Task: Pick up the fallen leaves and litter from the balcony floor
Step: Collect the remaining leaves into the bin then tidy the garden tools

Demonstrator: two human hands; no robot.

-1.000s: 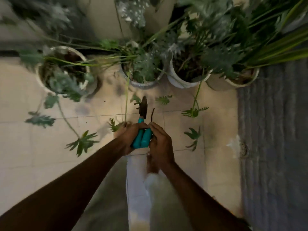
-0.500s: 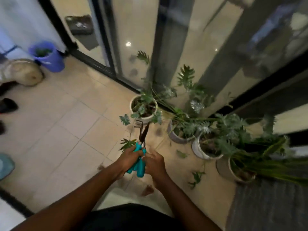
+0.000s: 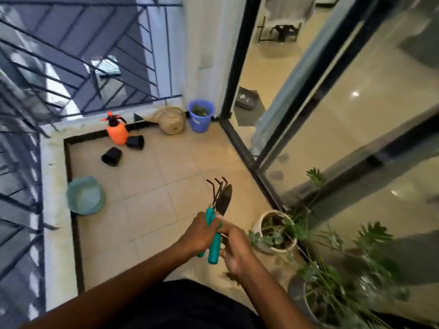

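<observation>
The beige tiled balcony floor (image 3: 152,205) lies open ahead and to my left, as far as the dark metal railing (image 3: 71,74). On my right, the round white pot with a green plant (image 3: 275,233) stands close beside the glass door. The blue plastic bucket (image 3: 200,123), with leaves inside, stands in the far corner, almost straight ahead and well apart from the hands. My left hand (image 3: 200,235) is closed around the teal-handled garden tools (image 3: 215,245), whose long axis points toward that bucket. My right hand (image 3: 238,254) pinches the longer handle. A small green leaf scrap (image 3: 231,276) shows just below the right hand, which is nearer; I cannot tell if it is held.
</observation>
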